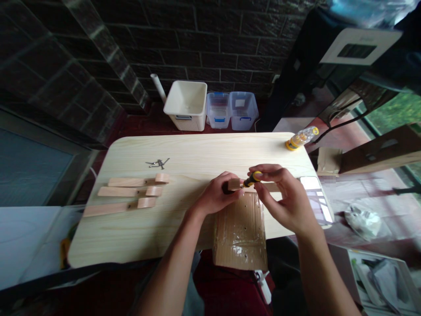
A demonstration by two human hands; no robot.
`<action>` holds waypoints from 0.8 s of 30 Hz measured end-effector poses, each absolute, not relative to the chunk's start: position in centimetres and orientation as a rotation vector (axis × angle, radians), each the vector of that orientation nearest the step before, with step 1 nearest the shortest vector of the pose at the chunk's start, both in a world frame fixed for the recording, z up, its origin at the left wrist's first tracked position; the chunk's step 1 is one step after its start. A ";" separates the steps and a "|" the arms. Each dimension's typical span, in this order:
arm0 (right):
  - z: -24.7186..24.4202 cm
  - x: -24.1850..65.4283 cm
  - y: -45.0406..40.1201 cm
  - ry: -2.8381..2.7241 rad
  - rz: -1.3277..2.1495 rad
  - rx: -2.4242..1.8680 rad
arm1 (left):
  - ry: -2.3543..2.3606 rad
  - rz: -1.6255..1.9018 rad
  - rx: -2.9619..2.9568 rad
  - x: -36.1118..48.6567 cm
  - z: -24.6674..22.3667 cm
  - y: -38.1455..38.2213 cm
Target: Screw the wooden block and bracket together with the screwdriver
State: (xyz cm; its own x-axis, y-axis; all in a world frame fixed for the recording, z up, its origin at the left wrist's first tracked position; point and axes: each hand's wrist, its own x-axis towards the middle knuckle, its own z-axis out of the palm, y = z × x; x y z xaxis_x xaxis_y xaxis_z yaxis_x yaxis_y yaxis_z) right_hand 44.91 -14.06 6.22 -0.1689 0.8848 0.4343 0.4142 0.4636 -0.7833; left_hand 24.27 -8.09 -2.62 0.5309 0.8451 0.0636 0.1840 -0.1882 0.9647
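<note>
The right hand grips the screwdriver by its handle. The left hand pinches the wooden piece, which sits above the cardboard near the table's front edge.

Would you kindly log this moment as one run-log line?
left hand: gripping wooden piece | right hand: holding screwdriver against it | cardboard: partly overhanging table | metal fasteners: loose
</note>
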 end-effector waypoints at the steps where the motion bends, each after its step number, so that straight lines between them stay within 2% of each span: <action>1: 6.2 44.9 -14.1 -1.766 0.640 -1.112 | 0.877 0.758 1.683 24.3 -2.6 -8.1; 24: 6.6 45.0 -13.9 -1.853 0.538 -1.096 | 0.851 0.772 1.693 24.3 -2.6 -8.1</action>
